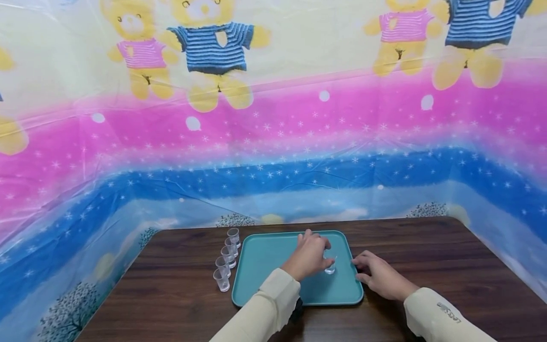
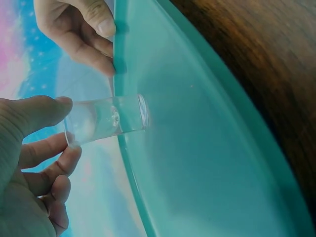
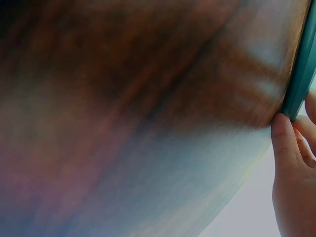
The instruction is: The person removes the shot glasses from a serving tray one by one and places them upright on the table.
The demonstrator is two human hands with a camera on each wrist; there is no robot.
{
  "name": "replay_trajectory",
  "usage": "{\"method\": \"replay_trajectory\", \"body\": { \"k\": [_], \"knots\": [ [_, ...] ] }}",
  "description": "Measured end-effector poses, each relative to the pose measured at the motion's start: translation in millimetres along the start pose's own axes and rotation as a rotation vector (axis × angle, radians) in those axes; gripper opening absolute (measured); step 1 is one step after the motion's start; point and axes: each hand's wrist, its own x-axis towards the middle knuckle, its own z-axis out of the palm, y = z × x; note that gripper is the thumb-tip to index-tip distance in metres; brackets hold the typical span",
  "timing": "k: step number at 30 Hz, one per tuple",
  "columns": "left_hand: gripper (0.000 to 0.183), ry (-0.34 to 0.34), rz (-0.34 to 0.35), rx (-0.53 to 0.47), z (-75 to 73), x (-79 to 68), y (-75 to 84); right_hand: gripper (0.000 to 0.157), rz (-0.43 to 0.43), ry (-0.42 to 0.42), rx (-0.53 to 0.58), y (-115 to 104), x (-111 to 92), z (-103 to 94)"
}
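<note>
My left hand is over the right part of a teal tray. Between thumb and fingertips it pinches the rim of a small clear cup, whose base meets the tray in the left wrist view. The cup stands upright, and it looks see-through with no colour inside. At the tray's right edge, my right hand holds the rim with its thumb and fingers. The right wrist view shows those fingers against the tray's side. Part of the cup is hidden behind the left hand in the head view.
Several more clear cups stand in a row on the dark wooden table, just left of the tray. A printed cloth with bears hangs behind and around the table.
</note>
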Motion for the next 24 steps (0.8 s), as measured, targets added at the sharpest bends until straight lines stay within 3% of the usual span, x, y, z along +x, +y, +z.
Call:
{"method": "replay_trajectory", "body": {
  "k": [4,9,16,24],
  "knots": [
    [0.028,0.0,-0.002,-0.019,-1.3,-3.6,-1.7,0.03,0.007,-0.002,0.001,-1.8,0.9,0.6],
    [0.027,0.058,0.053,-0.076,-6.1,-15.5,-10.9,0.031,0.019,-0.001,0.004,-2.5,0.6,1.3],
    [0.024,0.166,0.081,-0.127,-28.3,-48.3,-42.6,0.032,0.03,-0.005,0.005,-2.7,1.5,2.0],
    [0.025,0.186,0.029,-0.095,-51.5,-79.7,-75.0,0.033,0.045,-0.009,-0.007,1.5,2.9,2.8]
  ]
}}
